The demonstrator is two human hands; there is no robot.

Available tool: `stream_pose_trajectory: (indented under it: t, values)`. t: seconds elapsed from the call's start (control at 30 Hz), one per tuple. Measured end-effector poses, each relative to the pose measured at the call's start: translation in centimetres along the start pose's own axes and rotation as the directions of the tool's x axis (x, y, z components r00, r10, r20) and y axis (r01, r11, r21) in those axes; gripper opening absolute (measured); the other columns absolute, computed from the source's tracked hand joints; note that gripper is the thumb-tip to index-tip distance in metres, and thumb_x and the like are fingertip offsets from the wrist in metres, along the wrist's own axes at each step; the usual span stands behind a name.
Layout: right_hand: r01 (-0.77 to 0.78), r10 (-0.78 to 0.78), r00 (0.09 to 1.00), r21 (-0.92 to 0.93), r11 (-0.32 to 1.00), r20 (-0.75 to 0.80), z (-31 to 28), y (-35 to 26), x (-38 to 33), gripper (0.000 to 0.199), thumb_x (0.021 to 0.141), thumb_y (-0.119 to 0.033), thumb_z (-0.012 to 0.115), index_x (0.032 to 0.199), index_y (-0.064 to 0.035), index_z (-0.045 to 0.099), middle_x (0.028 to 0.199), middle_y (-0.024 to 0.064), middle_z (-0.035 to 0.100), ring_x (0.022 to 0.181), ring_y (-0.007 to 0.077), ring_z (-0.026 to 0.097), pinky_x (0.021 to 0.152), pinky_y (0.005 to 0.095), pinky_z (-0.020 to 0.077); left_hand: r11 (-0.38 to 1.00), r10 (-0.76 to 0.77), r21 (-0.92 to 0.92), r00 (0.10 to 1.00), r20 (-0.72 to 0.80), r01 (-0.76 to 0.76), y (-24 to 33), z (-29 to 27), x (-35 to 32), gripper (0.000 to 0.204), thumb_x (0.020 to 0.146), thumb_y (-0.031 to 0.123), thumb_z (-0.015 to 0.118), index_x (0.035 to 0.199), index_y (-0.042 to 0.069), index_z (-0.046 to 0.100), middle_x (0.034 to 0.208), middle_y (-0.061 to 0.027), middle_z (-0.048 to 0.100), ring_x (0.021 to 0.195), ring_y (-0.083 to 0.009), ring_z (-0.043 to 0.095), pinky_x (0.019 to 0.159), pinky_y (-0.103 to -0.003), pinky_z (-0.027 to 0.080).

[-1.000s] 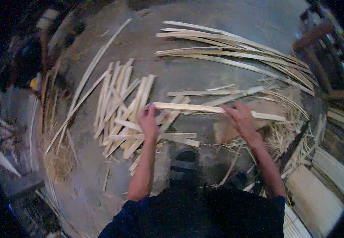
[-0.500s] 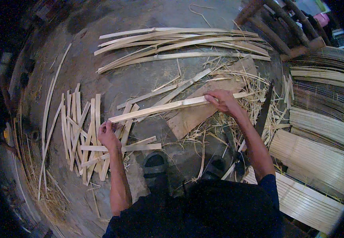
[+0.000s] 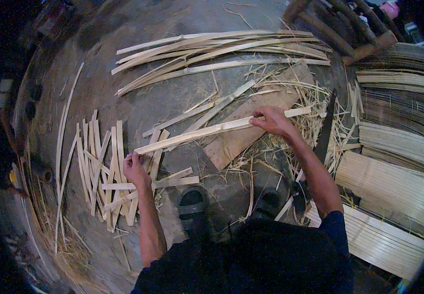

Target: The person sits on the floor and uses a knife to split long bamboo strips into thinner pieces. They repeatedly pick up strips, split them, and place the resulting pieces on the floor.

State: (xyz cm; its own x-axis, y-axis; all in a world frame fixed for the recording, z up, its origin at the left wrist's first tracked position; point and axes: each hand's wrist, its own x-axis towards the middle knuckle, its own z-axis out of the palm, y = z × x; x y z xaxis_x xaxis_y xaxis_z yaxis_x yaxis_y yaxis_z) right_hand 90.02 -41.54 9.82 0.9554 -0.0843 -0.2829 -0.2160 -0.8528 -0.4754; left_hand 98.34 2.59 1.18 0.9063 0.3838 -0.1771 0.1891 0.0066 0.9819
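A long pale bamboo strip is stretched between my hands, tilted a little upward to the right. My left hand pinches its left end between thumb and fingers. Farther along, my right hand is closed over the strip, with its right end sticking out past the fingers. Below the strip lies a flat brown board on the floor, among thin shavings. Near my left hand is a loose pile of short bamboo pieces.
Long bamboo strips lie across the floor at the far side. A dark saw-like blade rests right of my right forearm. Stacked slatted panels fill the right side, below a wooden frame. My sandalled feet stand close by.
The view has shifted slightly. My right hand has slid a little leftward along the strip, so more of its right end shows. My left hand keeps its pinch.
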Motion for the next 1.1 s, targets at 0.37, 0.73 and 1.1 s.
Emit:
stream_pose_trajectory:
  t: [0.37, 0.73, 1.1]
  values:
    - [0.058, -0.134, 0.963, -0.304, 0.951, -0.234, -1.0, -3.7, -1.9, 0.020, 0.077, -0.028, 0.066, 0.088, -0.0105, 0.066, 0.084, 0.0095, 0.065, 0.089, 0.0282, 0.059, 0.088, 0.0431, 0.0361, 0.380, 0.456, 0.058, 0.242, 0.856, -0.923, 12.3, 17.0, -13.0, 0.066, 0.076, 0.024, 0.069, 0.131, 0.003, 0.039, 0.127, -0.0197, 0.046, 0.119, -0.0362, 0.043, 0.103, -0.044, 0.032]
    - [-0.017, -0.024, 0.990, -0.285, 0.958, -0.139, -1.3, -5.6, -2.0, 0.019, 0.074, -0.023, 0.066, 0.080, -0.0051, 0.065, 0.082, 0.0152, 0.063, 0.089, 0.0351, 0.058, 0.088, 0.0453, 0.0398, 0.545, 0.037, 0.064, 0.100, 0.994, -0.836, 8.9, 22.1, -12.6, 0.023, 0.093, 0.028, 0.044, 0.100, 0.007, 0.048, 0.078, -0.0250, 0.058, 0.071, -0.0433, 0.058, 0.060, -0.050, 0.044]
    - [-0.205, 0.311, 0.660, 0.234, 0.950, -0.684, -3.4, 1.7, -19.6, 0.026, 0.086, -0.015, 0.058, 0.109, -0.0036, 0.059, 0.104, 0.0181, 0.058, 0.100, 0.0347, 0.054, 0.087, 0.0404, 0.0431, 0.599, 0.118, -0.011, 0.074, 0.990, -0.801, 10.1, 23.5, -9.2, 0.025, 0.089, 0.024, 0.059, 0.086, 0.000, 0.050, 0.070, -0.0255, 0.048, 0.059, -0.0346, 0.041, 0.055, -0.041, 0.040]
